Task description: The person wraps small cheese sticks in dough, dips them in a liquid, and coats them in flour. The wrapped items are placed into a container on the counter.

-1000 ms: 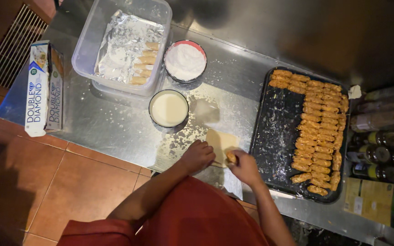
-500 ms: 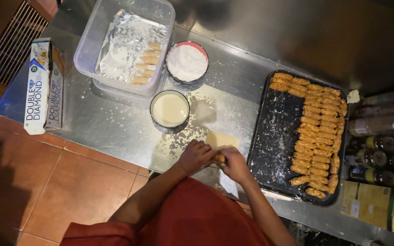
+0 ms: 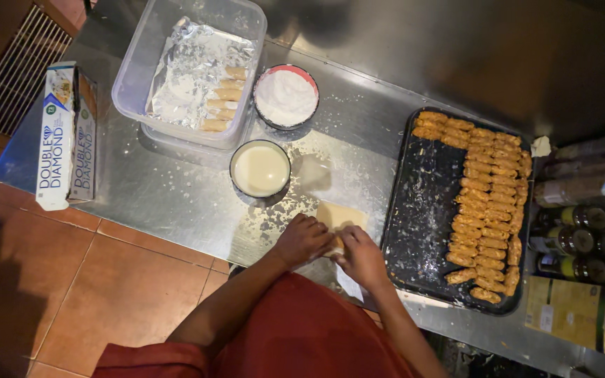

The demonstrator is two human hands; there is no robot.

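A long foil box point(image 3: 66, 136) lies at nine o'clock on the steel table point(image 3: 162, 189). At eleven sits a clear tub point(image 3: 189, 70) of rolls, a bowl of pale liquid point(image 3: 260, 169) below it. At centre the left hand point(image 3: 302, 240) and right hand point(image 3: 360, 257) curl their fingers tight on a thin wrapper point(image 3: 338, 224). At three o'clock, a dark tray point(image 3: 421, 224) holds crumbed rolls point(image 3: 488, 203)

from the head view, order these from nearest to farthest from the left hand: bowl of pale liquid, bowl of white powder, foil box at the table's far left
1. Bowl of pale liquid, just beyond the left hand.
2. Bowl of white powder, further back.
3. Foil box, at the table's left edge.
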